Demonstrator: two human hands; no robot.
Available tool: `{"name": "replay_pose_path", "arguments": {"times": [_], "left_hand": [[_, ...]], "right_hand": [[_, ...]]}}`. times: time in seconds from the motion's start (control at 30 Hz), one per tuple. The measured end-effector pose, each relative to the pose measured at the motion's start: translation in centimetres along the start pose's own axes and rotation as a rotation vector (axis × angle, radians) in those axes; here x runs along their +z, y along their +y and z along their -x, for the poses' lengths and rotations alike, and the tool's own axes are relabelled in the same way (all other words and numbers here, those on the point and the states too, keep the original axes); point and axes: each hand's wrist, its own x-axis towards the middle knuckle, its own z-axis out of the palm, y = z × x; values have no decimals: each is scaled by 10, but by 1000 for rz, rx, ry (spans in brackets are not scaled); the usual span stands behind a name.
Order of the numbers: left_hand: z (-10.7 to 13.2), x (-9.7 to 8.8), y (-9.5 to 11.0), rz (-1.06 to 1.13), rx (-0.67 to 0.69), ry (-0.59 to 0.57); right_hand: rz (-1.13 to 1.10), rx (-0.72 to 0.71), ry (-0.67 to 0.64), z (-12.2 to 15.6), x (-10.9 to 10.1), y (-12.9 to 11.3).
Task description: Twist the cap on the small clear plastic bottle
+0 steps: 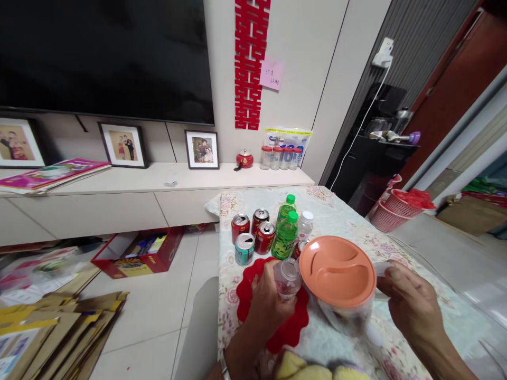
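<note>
My left hand [269, 301] is closed around a small clear plastic bottle [288, 274], its open mouth tipped up, above a red scalloped mat [295, 330]. Right of it stands a clear plastic jug [348, 319] with an orange lid [338, 269]. The fingers of my right hand [412, 301] are closed on a whitish, see-through piece at the jug's right side, seemingly its handle. Just beyond are red cans [265, 237], a teal can [244, 249], green-capped bottles [285, 232] and a white-capped clear bottle [305, 226].
A flowered tablecloth [336, 348] covers the table, with a yellow cloth [303, 369] at its near edge. Behind stands a white cabinet [158, 182] with picture frames and red-lidded jars [276, 158]. Flattened cardboard [75, 327] and a red box [138, 256] lie on the floor at left.
</note>
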Motion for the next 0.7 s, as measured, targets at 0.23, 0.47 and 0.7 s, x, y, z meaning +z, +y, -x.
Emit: {"name": "replay_pose_path", "arguments": {"times": [0.23, 0.47, 0.7], "left_hand": [[1, 4, -9, 13, 33, 4], [1, 1, -5, 24, 47, 15], [2, 0, -3, 13, 39, -19]], "right_hand": [[37, 41, 43, 1, 3, -3], [37, 39, 63, 1, 0, -1], [16, 43, 61, 1, -4, 4]]}}
